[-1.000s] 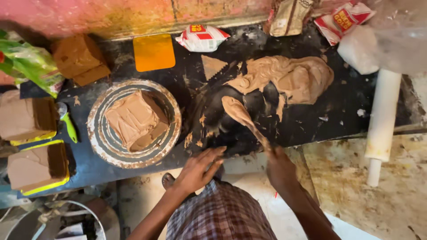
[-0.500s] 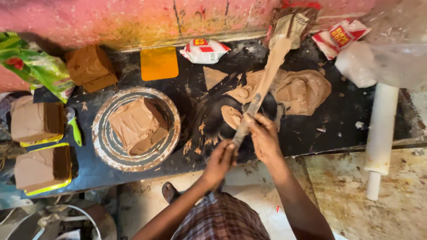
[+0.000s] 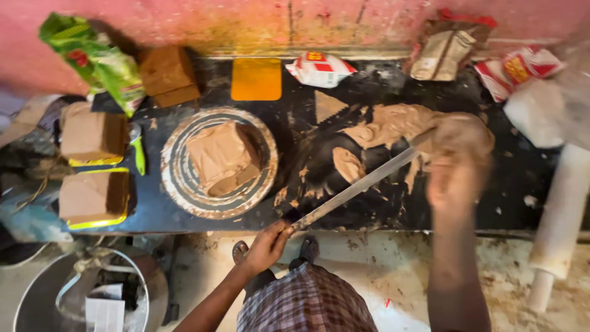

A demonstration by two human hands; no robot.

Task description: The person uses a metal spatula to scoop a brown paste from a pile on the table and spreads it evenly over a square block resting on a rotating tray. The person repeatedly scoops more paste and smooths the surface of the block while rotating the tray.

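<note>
A long flat metal blade (image 3: 362, 184) lies slantwise over the black slab (image 3: 504, 203), smeared with brown paste. My left hand (image 3: 267, 245) grips its lower end at the slab's front edge. My right hand (image 3: 458, 166), blurred by motion, holds the upper end over a spread mass of brown paste (image 3: 393, 123). A small oval lump of the same paste (image 3: 347, 165) sits just beyond the blade's middle.
A round ringed plate (image 3: 178, 178) left of the blade carries a brown block (image 3: 222, 157). An orange square pad (image 3: 256, 79), several packets (image 3: 319, 69) and a green bag (image 3: 101, 61) line the back wall. Wrapped brown blocks (image 3: 92, 197) sit far left, a white roller (image 3: 559, 209) far right.
The blade has swung from pointing away from me to lying slantwise across the slab. My right hand moved right to its far end; my left hand took hold of the near end.
</note>
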